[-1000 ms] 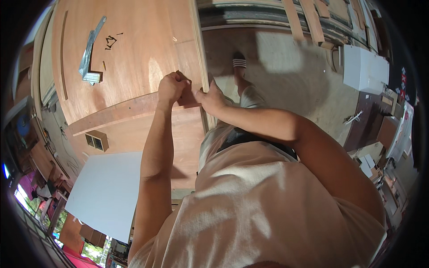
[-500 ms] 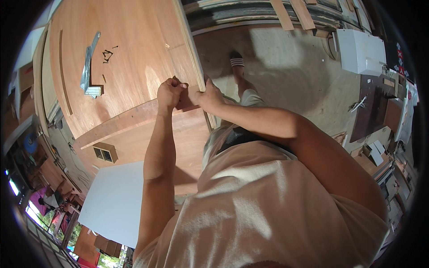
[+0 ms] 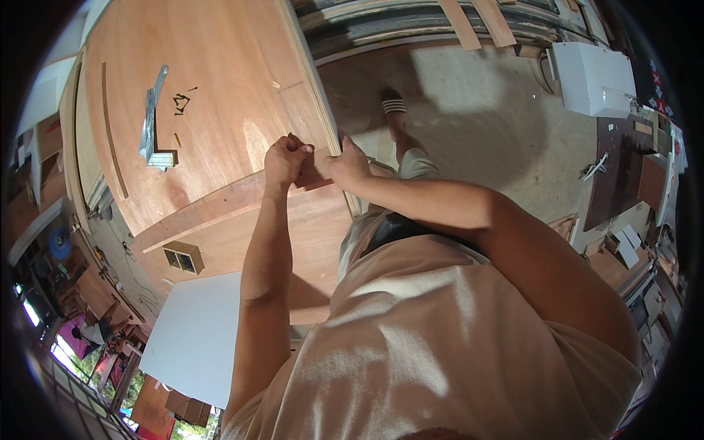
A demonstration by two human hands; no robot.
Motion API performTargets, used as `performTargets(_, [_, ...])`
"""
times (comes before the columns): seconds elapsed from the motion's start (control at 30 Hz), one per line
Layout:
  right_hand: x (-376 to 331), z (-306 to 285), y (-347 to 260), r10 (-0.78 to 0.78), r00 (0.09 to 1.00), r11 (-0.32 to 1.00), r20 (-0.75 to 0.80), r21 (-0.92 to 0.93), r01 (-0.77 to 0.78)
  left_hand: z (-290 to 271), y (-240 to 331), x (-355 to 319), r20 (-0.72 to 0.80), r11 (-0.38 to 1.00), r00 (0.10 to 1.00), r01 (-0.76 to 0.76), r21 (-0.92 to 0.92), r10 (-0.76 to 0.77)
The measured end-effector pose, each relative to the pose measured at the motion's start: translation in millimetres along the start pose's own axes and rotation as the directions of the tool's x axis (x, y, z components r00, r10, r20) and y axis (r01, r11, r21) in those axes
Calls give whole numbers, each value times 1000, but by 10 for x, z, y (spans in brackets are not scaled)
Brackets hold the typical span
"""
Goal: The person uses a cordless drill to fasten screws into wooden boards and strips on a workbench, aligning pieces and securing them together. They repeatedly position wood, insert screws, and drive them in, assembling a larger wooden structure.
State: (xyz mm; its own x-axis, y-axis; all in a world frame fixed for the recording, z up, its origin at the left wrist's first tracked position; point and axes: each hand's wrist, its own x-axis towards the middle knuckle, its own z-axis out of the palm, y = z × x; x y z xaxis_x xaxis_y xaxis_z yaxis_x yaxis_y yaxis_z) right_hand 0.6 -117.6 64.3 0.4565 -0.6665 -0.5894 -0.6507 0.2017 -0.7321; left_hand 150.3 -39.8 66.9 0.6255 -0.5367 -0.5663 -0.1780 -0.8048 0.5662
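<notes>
At the corner of a large plywood panel (image 3: pixel 220 66), both my hands work close together. My left hand (image 3: pixel 284 165) is closed in a pinch at a short reddish wooden piece (image 3: pixel 315 173); what its fingertips hold is too small to make out. My right hand (image 3: pixel 350 165) grips the panel's edge and that piece, thumb on top, the other fingers mostly hidden over the side. A long wooden strip (image 3: pixel 202 214) runs along the panel's near edge, passing by my left wrist. Farther left on the panel lie several dark screws (image 3: pixel 180 103), a pencil-like stub (image 3: pixel 177 139) and a silvery metal square-like tool (image 3: pixel 150 121).
A thin brown strip (image 3: pixel 111 132) lies at the panel's left. Below sit a small two-opening wooden box (image 3: pixel 183 257) and a white board (image 3: pixel 194 337). Wooden slats (image 3: pixel 493 23), a white box (image 3: pixel 594 79) and a dark brown board (image 3: pixel 612 172) stand across the floor.
The view has shifted slightly, so the panel and its tools appear a little lower and to the right. Both hands stay at the panel corner with much the same hold.
</notes>
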Motion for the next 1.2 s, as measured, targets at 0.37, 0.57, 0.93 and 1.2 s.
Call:
performTargets(0.37, [39,-12,-66,31,997,995,66,-98,-24,-43,27,32,7,991,1000,-29,132,28])
performTargets(0.57, [243,-61,-114,69,993,978,100,-203,-48,-132,157,-17,57,998,998,-16,55,13])
performTargets(0.93, [675,-91,-46,-157,987,987,-29,-33,156,-88,13,82,110,992,990,-102,75,93])
performTargets(1.2, [584,-252,-217,33,978,999,205,-23,-29,-310,381,245,-143,1000,990,19,-14,-21])
